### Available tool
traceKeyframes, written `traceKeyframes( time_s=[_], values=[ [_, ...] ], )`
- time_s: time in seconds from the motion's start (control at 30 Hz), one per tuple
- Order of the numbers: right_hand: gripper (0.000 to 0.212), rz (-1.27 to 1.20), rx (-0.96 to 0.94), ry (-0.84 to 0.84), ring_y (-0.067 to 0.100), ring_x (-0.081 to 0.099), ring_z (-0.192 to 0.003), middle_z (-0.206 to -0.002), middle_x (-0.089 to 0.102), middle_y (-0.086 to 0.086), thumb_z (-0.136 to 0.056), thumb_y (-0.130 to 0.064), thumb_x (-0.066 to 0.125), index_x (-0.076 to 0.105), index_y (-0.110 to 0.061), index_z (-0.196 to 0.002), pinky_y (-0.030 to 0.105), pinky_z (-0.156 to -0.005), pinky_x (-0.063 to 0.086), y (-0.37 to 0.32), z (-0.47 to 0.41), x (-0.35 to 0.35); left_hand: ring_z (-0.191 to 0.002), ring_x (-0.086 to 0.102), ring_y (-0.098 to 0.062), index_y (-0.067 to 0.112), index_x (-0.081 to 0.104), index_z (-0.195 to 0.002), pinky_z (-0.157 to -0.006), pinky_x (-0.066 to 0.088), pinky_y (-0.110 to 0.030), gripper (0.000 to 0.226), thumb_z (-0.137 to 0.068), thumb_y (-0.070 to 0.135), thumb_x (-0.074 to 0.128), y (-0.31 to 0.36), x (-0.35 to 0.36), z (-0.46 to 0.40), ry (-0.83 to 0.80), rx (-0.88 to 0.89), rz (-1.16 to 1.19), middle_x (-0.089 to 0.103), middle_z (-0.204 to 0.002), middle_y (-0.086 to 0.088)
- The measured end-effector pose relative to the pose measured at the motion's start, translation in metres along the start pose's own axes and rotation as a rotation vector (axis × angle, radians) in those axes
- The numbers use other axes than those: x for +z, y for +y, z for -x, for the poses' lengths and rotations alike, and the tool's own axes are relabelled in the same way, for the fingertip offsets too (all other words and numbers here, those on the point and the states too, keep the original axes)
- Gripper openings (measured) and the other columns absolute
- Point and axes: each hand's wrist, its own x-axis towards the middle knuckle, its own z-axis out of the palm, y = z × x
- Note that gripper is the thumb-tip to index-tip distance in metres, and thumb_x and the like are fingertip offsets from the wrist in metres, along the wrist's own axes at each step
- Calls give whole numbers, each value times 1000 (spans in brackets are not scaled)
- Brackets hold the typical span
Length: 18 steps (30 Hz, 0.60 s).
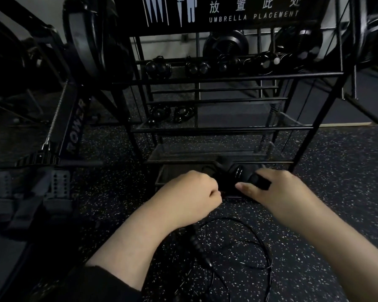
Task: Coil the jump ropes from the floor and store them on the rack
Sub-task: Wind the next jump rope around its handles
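A black jump rope hangs below my hands: one ribbed handle (198,245) dangles under my left wrist and its thin cord (258,236) lies in loose loops on the speckled floor. My left hand (190,192) is curled into a fist around the rope. Just to its right, my right hand (273,188) grips a black handle (259,179) in front of the lowest tier of the black wire rack (227,129). Coiled black ropes (158,67) sit on the rack's upper shelf, and two more coiled ropes (170,113) lie on the middle shelf.
A rowing machine (72,127) with foot plates stands to the left of the rack. A sign reading "UMBRELLA PLACEMENT" (253,16) tops the rack. Dark speckled rubber floor (347,171) spreads to the right.
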Motion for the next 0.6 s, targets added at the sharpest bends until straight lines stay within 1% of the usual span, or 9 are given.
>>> traceKeyframes(
  time_s=[0.07,0.17,0.27,0.3,0.33,0.4,0.47,0.53,0.6],
  values=[
    [43,75,-5,-61,9,51,-44,-58,61,-3,-81,-68,67,60,-27,-74,26,-44,38,-1,-1,2,-64,52,-7,24,69,-84,-57,38,-29,24,-98,39,56,2,-9,2,-12,39,-69,57,-72,11],
    [38,144,-83,-254,11,63,-58,-68,68,-3,-75,-74,69,65,-36,-77,32,-55,50,2,-1,3,-69,54,1,29,70,-86,-63,46,-28,16,-93,43,67,1,-29,10,-50,133,-49,61,-73,14],
    [41,0,-216,-482,8,64,-69,-76,70,-10,-73,-76,70,71,-38,-89,36,-69,53,-2,8,2,-57,48,-1,26,71,-82,-59,42,-29,17,-87,40,77,-10,-41,12,-36,187,171,62,-65,6],
    [38,-93,-242,-538,6,60,-67,-71,66,-12,-74,-73,72,72,-37,-87,35,-67,50,-4,11,1,-56,46,-4,22,71,-80,-56,38,-29,18,-85,37,80,-14,-41,12,-29,200,305,61,-63,2],
    [33,-165,-262,-589,4,56,-64,-67,62,-14,-74,-68,73,73,-36,-82,29,-62,46,-9,14,-1,-56,43,-8,19,71,-78,-55,34,-30,20,-83,34,82,-17,-38,13,-9,208,426,57,-59,0],
    [21,-297,-304,-664,2,55,-60,-62,62,-16,-75,-58,75,74,-37,-77,18,-58,42,-14,16,-1,-55,39,-13,15,69,-75,-54,28,-30,24,-81,33,84,-13,-26,12,12,230,546,52,-56,0],
    [21,-388,-331,-719,4,60,-62,-67,69,-12,-81,-52,79,78,-31,-81,21,-60,48,-13,16,-1,-53,38,-17,16,67,-70,-52,27,-30,28,-80,38,81,-16,-20,8,59,235,637,51,-54,-2],
    [34,-455,-384,-720,12,64,-65,-72,73,-4,-79,-56,78,78,-23,-88,31,-60,52,-13,19,-4,-47,43,-10,24,65,-61,-48,32,-25,32,-78,49,72,-20,-21,7,56,197,735,54,-50,4],
    [43,-524,-397,-707,20,64,-62,-72,72,3,-80,-57,71,75,-16,-91,31,-56,49,-11,25,-8,-47,49,-2,25,64,-61,-49,38,-16,34,-83,50,62,-6,-7,0,66,145,837,56,-52,9]
  ],
)
